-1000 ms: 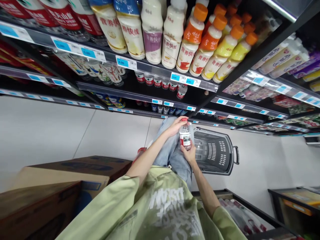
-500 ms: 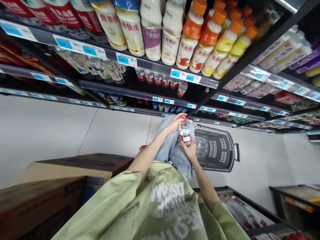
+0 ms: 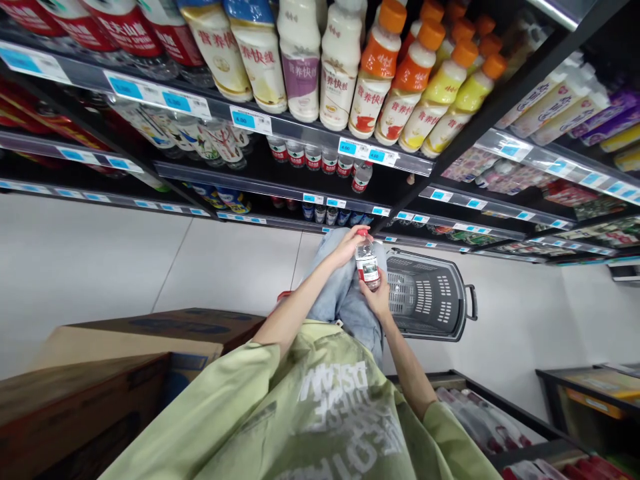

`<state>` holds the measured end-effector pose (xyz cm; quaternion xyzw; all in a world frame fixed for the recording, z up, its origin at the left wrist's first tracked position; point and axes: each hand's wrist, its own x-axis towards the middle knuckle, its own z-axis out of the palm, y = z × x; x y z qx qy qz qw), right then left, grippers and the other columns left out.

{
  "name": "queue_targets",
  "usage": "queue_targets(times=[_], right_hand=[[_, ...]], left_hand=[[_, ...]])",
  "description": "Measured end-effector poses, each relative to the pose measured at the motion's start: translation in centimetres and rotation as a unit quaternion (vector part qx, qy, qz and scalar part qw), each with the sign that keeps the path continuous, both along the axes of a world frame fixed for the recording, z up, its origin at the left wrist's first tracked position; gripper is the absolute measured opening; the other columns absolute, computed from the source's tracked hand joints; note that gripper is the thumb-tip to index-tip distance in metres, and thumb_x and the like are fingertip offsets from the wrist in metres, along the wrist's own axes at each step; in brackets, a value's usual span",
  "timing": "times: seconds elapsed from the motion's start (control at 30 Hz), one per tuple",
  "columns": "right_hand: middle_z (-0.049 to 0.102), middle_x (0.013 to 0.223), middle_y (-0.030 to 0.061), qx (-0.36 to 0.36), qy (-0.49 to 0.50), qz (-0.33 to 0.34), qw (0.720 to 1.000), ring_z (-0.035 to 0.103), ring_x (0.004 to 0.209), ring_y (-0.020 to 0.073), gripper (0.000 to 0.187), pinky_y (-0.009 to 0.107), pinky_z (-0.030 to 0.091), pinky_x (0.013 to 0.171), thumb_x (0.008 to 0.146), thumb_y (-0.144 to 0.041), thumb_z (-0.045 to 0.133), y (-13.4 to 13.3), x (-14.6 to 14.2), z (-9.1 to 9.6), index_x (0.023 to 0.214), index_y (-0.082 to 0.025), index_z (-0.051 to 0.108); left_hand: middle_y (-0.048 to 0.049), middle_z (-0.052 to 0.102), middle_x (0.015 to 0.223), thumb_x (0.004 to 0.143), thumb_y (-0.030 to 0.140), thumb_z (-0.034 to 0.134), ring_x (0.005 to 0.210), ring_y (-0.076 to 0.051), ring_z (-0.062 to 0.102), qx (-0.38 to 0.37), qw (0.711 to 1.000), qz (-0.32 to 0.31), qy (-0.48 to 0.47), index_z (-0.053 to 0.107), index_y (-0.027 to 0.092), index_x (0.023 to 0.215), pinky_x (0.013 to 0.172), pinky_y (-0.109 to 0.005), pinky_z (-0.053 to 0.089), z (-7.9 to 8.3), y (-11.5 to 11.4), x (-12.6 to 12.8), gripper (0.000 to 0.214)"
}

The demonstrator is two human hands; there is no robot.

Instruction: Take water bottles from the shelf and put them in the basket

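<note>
A small clear water bottle [image 3: 368,265] with a red cap and a red and white label is held between both hands above my knees. My left hand [image 3: 349,245] has its fingers closed around the cap end. Around the bottle's lower part, my right hand [image 3: 376,293] is wrapped, with the label facing up toward me. A grey shopping basket [image 3: 453,293] with slotted sides stands on the floor just right of my legs. Similar small bottles [image 3: 313,158] line a low shelf ahead, one [image 3: 362,177] standing forward of the others.
Black shelving with price tags [image 3: 250,120] runs across the front, holding milk drink bottles [image 3: 341,73] on the upper level. Cardboard boxes [image 3: 125,373] stand at my left. Behind me on the right is another shelf [image 3: 480,387] with bottles.
The view shifts very slightly. Both hands keep their grip on the water bottle, with no other clear change.
</note>
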<state>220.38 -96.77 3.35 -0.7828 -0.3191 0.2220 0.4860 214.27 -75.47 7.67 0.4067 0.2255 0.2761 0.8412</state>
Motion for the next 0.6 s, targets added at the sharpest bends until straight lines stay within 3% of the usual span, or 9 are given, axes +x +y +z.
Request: queue_targets(times=[0.13,0.37,0.5,0.6], right_hand=[[0.081,0.126,0.0147,0.010,0.016,-0.003,1.000,0.080,0.114,0.0356,0.086,0.054,0.067,0.105,0.078,-0.066,0.091,0.0,-0.1,0.2,0.144,-0.019,0.061],[0.075,0.141,0.0205,0.039,0.010,0.013,0.999,0.076,0.131,0.0393,0.104,0.053,0.064,0.114,0.064,-0.063,0.103,0.6,-0.1,1.3,0.146,-0.018,0.057],[0.079,0.132,0.0194,0.040,0.025,-0.011,0.999,0.079,0.120,0.0370,0.098,0.053,0.067,0.109,0.066,-0.063,0.101,0.5,0.0,1.6,0.142,-0.016,0.061],[0.084,0.115,0.0144,0.038,0.079,0.013,0.996,0.081,0.094,0.0312,0.083,0.049,0.071,0.091,0.072,-0.071,0.097,0.2,0.3,1.7,0.130,-0.019,0.067]], left_hand=[[-0.0059,0.080,0.099,0.087,0.035,0.078,0.102,-0.025,0.077,0.008,1.000,0.000,-0.001,0.072,0.022,0.125,0.099,-0.037,0.057,0.1,0.0,-0.1,0.041],[-0.0049,0.081,0.098,0.087,0.030,0.078,0.099,-0.024,0.077,0.000,1.000,0.003,-0.010,0.072,0.021,0.127,0.099,-0.036,0.057,0.1,0.0,-0.2,0.041],[-0.0064,0.082,0.101,0.089,0.034,0.083,0.102,-0.025,0.079,0.007,1.000,0.002,-0.015,0.070,0.020,0.130,0.105,-0.039,0.058,-0.4,0.0,0.0,0.046],[-0.0074,0.082,0.104,0.092,0.039,0.086,0.108,-0.027,0.080,0.014,1.000,-0.008,-0.004,0.068,0.020,0.132,0.110,-0.041,0.058,-0.7,0.1,0.2,0.048]])
